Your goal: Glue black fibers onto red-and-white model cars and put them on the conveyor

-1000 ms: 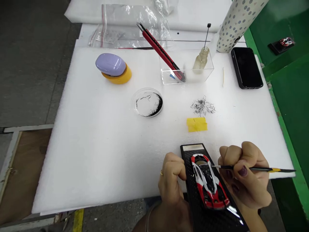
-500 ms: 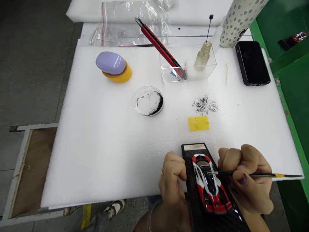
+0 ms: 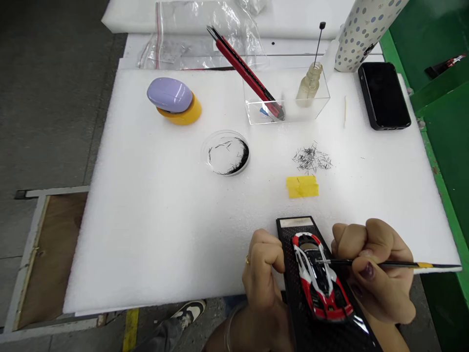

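Note:
A small red, white and black model car (image 3: 321, 283) stands on a black carbon-pattern base (image 3: 322, 322) at the near edge of the white foam sheet (image 3: 164, 215). My left hand (image 3: 263, 278) is closed on the base's left edge. My right hand (image 3: 377, 271) is closed on a thin black brush (image 3: 395, 265) with a yellow band, held level, its tip touching the car's roof.
On the foam lie a yellow tape piece (image 3: 302, 186), a heap of tiny black slivers (image 3: 312, 160), a round clear dish (image 3: 227, 152), a purple and yellow device (image 3: 175, 101), a clear box (image 3: 289, 100) with a red cutter and a bottle, and a black phone (image 3: 384, 95).
The view has shifted a little. My right hand has lowered the brush slightly so its tip sits further in over the car. My left hand stays on the base.

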A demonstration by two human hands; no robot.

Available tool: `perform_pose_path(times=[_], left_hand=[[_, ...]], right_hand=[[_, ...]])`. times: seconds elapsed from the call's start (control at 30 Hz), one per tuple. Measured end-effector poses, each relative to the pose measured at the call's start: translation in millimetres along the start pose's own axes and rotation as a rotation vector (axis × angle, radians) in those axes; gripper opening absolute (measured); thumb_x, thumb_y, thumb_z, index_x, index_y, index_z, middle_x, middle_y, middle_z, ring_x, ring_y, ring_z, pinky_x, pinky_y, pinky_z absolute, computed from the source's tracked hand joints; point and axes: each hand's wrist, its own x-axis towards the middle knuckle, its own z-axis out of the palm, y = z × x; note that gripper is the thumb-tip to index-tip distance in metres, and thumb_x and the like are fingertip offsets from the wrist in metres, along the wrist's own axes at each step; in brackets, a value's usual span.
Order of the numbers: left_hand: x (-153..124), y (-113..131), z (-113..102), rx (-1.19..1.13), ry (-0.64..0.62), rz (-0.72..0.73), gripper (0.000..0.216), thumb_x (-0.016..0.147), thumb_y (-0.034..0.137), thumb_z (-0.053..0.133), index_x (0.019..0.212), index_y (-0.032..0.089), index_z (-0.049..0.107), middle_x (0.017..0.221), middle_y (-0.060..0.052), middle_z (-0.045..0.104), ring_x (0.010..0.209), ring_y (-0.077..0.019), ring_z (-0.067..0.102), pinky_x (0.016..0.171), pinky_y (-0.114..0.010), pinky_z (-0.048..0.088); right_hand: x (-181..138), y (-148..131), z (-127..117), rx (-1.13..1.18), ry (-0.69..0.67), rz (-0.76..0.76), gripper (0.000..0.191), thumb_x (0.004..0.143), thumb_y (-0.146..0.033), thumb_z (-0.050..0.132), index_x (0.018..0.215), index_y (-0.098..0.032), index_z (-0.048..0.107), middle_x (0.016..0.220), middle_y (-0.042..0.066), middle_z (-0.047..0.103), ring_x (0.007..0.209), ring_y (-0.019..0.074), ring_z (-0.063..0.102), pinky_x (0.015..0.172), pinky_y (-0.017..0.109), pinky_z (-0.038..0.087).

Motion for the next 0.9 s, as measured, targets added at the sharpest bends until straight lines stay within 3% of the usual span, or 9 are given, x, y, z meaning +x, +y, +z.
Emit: perform_pose_path(times=[0.3,0.5,0.9], left_hand=[[-4.5,-3.3,-3.1,0.001,-0.043,-0.009,0.026,0.092,0.009,0.052,0.072,0.021,0.041,0.069,0.003,0.040,0.058,-0.0114,0.040,0.048,-0.025,0.032],[-0.5,-0.6,0.2,0.005,-0.007,0.006,0.028,0.090,0.011,0.058,0.070,0.021,0.042,0.066,0.003,0.040,0.056,-0.0111,0.040,0.046,-0.025,0.031],[1.3,0.6,1.5,0.045,-0.044,0.044,0.028,0.091,0.007,0.053,0.072,0.021,0.038,0.068,0.004,0.038,0.056,-0.0091,0.039,0.046,-0.022,0.032]], right_hand=[[1.5,-1.6,-1.4,0.022,-0.023,0.005,0.015,0.091,-0.017,0.063,0.082,-0.024,0.052,0.062,-0.002,0.053,0.053,0.0127,0.036,0.048,0.030,0.028],[2.2,-2.6,-1.5,0.047,-0.063,-0.004,0.014,0.092,-0.015,0.061,0.083,-0.022,0.053,0.065,-0.002,0.053,0.056,0.0120,0.035,0.050,0.030,0.028],[1.7,-1.0,-2.5,0.080,-0.024,0.000,0.012,0.090,-0.015,0.065,0.084,-0.022,0.057,0.065,-0.001,0.056,0.055,0.0126,0.036,0.050,0.030,0.029]])
